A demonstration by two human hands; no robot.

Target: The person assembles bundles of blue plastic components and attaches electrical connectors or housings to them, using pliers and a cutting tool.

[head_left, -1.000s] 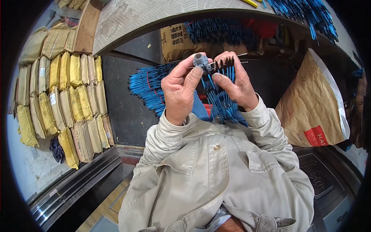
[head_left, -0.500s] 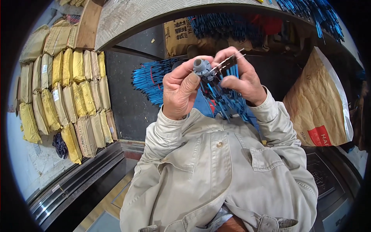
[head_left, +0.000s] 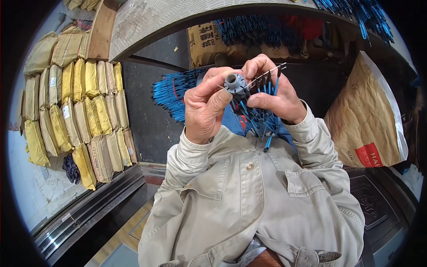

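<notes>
In front of my chest, my left hand (head_left: 202,104) pinches a grey slotted plastic hub (head_left: 235,82) with a round hollow neck, held upright between thumb and fingers. A thin metal wire (head_left: 272,71) runs past the hub and sticks out to the right. Several blue rods (head_left: 267,86) with black tips seem strung along it. Curled around these rods is my right hand (head_left: 284,95), its thumb and fingers close beside the hub. More blue rods (head_left: 258,116) hang below the hub over my lap. The exact fingertip contact is partly hidden.
Bundled blue rods (head_left: 171,94) lie left of my hands; another heap (head_left: 249,33) sits under the curved table edge (head_left: 151,26). More rods (head_left: 362,20) overhang the table at upper right. A large paper sack (head_left: 362,115) stands right. Wrapped packages (head_left: 80,115) are stacked at left.
The hub has tipped slightly more upright and moved a little. The black-tipped rods in my right hand now stand spread apart along the wire, and one rod hangs lower toward my jacket.
</notes>
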